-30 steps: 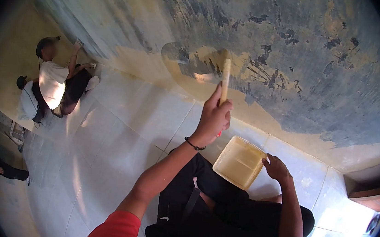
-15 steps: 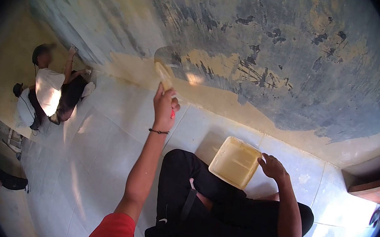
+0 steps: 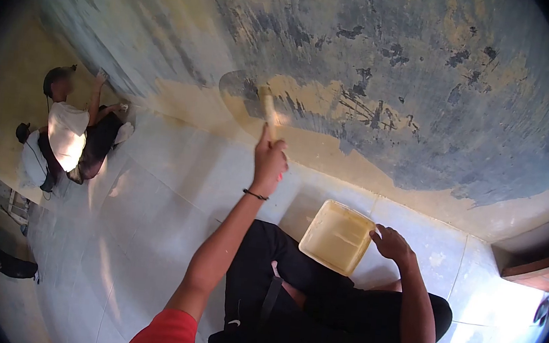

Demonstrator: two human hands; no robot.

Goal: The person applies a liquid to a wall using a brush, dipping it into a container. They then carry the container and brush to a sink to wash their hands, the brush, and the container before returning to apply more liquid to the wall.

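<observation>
My left hand (image 3: pixel 270 164) is closed around the handle of a paintbrush (image 3: pixel 268 107) coated in cream-yellow paint; a bit of red shows by the palm. The brush tip is up at the painted wall (image 3: pixel 417 86), at the boundary between a dark grey patch and a yellowish one. On the floor before my knee, a square cream-yellow paint tray (image 3: pixel 335 237) leans slightly, with paint smeared over its inside. My right hand (image 3: pixel 391 243) grips the tray's right rim, thumb and fingers at its edge.
Light tiles (image 3: pixel 149 218) cover the floor, and my crossed legs in black trousers (image 3: pixel 339 319) fill the near side. At left, a person in a white shirt (image 3: pixel 67 128) sits by the wall, another behind. A wooden ledge (image 3: pixel 535 269) juts out at right.
My left hand has moved the paintbrush to the right along the wall, turning it so its narrow side shows. The tray and my right hand have stayed nearly in place.
</observation>
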